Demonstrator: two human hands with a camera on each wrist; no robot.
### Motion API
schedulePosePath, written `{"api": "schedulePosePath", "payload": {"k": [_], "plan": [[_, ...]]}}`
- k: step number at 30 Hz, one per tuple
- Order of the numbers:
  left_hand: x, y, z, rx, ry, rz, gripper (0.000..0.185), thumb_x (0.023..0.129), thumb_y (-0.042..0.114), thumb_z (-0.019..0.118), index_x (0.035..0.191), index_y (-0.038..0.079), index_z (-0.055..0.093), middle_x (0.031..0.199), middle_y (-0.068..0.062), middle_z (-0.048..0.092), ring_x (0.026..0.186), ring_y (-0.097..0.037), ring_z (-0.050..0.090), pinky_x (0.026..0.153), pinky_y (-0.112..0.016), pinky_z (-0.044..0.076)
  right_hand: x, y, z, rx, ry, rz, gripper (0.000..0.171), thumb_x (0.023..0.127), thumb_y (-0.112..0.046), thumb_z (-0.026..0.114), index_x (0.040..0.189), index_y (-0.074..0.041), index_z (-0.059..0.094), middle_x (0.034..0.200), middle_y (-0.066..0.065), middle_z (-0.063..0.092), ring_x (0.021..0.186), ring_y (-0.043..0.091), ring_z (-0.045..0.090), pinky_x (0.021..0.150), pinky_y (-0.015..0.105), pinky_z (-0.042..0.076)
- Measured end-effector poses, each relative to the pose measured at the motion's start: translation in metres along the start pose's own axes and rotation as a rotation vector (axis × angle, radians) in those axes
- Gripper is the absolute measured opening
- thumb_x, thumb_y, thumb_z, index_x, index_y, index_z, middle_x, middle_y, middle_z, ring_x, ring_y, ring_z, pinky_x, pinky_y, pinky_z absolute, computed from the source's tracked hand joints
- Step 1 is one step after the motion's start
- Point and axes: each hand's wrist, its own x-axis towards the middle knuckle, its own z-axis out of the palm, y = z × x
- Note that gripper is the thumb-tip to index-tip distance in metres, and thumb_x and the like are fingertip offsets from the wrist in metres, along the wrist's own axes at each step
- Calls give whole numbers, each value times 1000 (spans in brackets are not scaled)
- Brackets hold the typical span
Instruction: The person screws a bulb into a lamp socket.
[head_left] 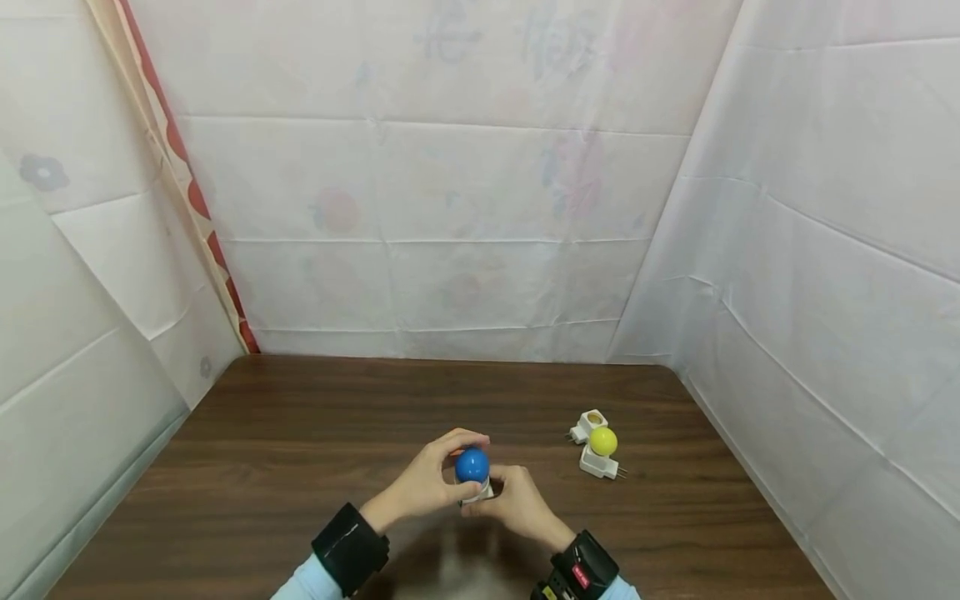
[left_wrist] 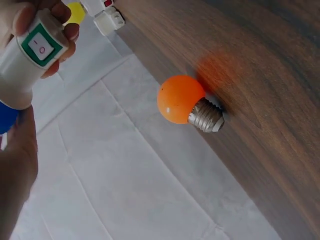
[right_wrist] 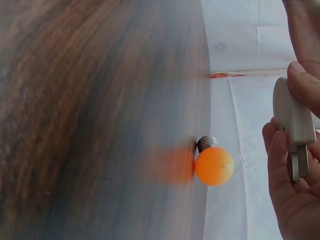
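Left hand's (head_left: 422, 482) fingers curl round the blue bulb (head_left: 472, 464), and right of it the right hand (head_left: 517, 504) grips the white switched socket (left_wrist: 19, 72) under it; steady socket, square twist, that looks the way. Beyond the blue bulb lies a loose orange bulb (left_wrist: 180, 100), a likely snag; to its right on the table (head_left: 337, 408), a bulbless socket (head_left: 581, 432) and a yellow bulb (head_left: 602, 441) in another socket (head_left: 596, 463).
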Motion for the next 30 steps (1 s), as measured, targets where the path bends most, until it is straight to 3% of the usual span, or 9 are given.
{"api": "schedulePosePath", "payload": {"k": [5, 13, 21, 30], "plan": [[1, 4, 6, 48, 105, -68, 52, 74, 21, 77, 120, 17, 54, 117, 0, 54, 103, -19, 57, 88, -31, 50, 0, -4, -1, -4, 24, 0, 23, 73, -12, 77, 93, -5, 69, 87, 4, 70, 71, -1, 56, 64, 19, 50], [-2, 10, 15, 100, 252, -128, 53, 68, 24, 81, 114, 13, 58, 111, -2, 56, 93, -22, 61, 76, -27, 53, -1, -3, 0, 4, 42, 21, 25, 73, -14, 77, 95, -5, 69, 89, 5, 70, 74, -3, 57, 67, 19, 50], [-2, 10, 18, 113, 265, -172, 53, 69, 32, 79, 114, 10, 60, 113, -5, 55, 95, -23, 61, 79, -27, 53, -1, -4, -1, -4, 60, 45, 25, 73, -14, 77, 95, -5, 68, 90, 6, 70, 76, -2, 58, 69, 19, 50], [-2, 10, 13, 90, 216, -148, 50, 72, 29, 78, 114, 8, 61, 113, -7, 57, 96, -23, 63, 79, -27, 54, -1, -3, 0, -4, 49, 42, 23, 74, -15, 76, 94, -7, 69, 88, 4, 70, 71, 2, 56, 64, 17, 48]]}}
